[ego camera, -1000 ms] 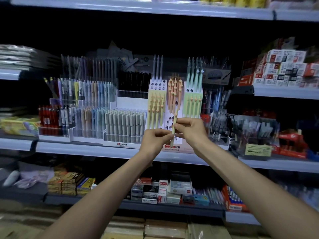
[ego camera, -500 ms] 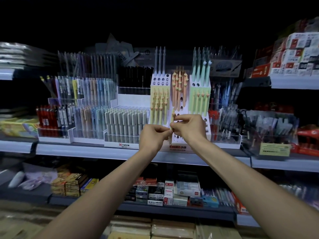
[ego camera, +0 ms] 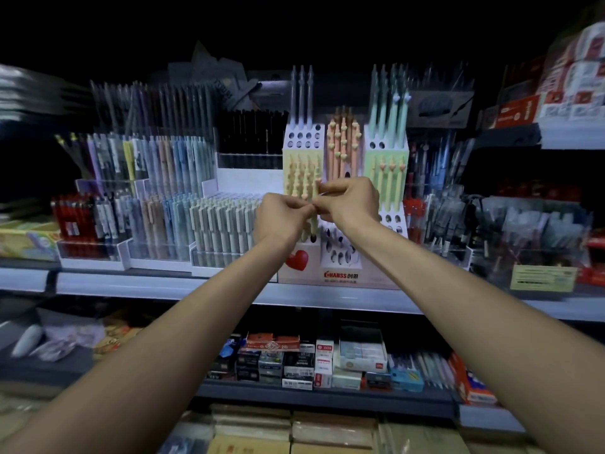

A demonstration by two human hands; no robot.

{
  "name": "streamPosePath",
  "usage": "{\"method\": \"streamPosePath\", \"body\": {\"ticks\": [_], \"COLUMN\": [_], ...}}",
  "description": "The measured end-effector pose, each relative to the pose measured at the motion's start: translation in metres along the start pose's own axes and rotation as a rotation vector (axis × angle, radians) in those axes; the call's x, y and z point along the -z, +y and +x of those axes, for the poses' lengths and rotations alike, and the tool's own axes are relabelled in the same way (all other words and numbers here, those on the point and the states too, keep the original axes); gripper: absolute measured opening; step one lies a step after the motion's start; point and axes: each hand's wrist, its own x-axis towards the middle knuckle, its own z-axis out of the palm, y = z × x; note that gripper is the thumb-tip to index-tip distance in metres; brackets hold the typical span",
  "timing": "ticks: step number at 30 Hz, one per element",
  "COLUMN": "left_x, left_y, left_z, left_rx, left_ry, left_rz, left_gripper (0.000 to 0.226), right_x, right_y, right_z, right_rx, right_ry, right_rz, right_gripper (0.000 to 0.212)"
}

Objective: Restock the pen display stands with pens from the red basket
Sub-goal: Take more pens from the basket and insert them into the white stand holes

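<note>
**Pale pen pinched at the front of the display stand**

Both bare arms stretched forward to the middle shelf (ego camera: 163, 285). Between the two hands, one pale pen (ego camera: 314, 224), held close to upright. Clamped on its upper part from the left by the pinching fingertips of the left hand (ego camera: 281, 216), and from the right by the curled fingers of the right hand (ego camera: 350, 201), with the two hands touching at the pen. Lower tip of the pen right at a dark hole in the low front tier of the white display stand (ego camera: 340, 276); cannot tell whether already inside the hole or just over it.

On the stand's front, a red heart (ego camera: 297, 259) low on the left and a red printed label beside it. In the tiers behind the hands, yellow pens (ego camera: 299, 175) on the left, peach pens (ego camera: 343, 142) in the middle and mint pens (ego camera: 389, 178) on the right, all upright, with several open holes in the white tiers.

Left of the stand on the same shelf, clear trays (ego camera: 157, 253) packed with rows of upright pens. Below, a lower shelf (ego camera: 327, 396) with small boxes; all of it dim and somewhat blurred.
</note>
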Motion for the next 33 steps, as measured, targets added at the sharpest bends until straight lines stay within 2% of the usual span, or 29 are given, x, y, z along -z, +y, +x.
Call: {"method": "streamPosePath", "body": {"ticks": [8, 11, 13, 18, 22, 28, 33], "left_x": [-0.011, -0.014, -0.015, -0.018, -0.019, -0.022, -0.024], "left_y": [-0.016, -0.017, -0.017, -0.019, -0.020, -0.021, -0.018], "left_z": [0.002, -0.004, -0.008, -0.012, -0.012, -0.015, -0.012], "left_rx": [0.045, 0.051, 0.049, 0.078, 0.083, 0.120, 0.131], "left_ry": [0.023, 0.047, 0.075, 0.122, 0.160, 0.141, 0.169], "left_rz": [0.109, 0.173, 0.193, 0.210, 0.254, 0.289, 0.352], "left_gripper": [0.015, 0.020, 0.021, 0.028, 0.028, 0.029, 0.024], "right_x": [-0.007, -0.006, -0.008, -0.012, -0.017, -0.018, -0.020], "right_y": [0.014, 0.017, 0.019, 0.026, 0.027, 0.027, 0.026], "right_z": [0.000, -0.003, -0.003, -0.002, -0.002, -0.005, -0.006], "right_rx": [-0.052, -0.036, -0.014, -0.001, 0.008, 0.028, 0.017], "right_ry": [0.005, 0.002, 0.005, 0.028, 0.055, 0.077, 0.077], "right_rz": [-0.044, -0.047, -0.055, -0.078, -0.126, -0.274, -0.311], "right_gripper": [0.016, 0.033, 0.035, 0.019, 0.024, 0.010, 0.009]}}
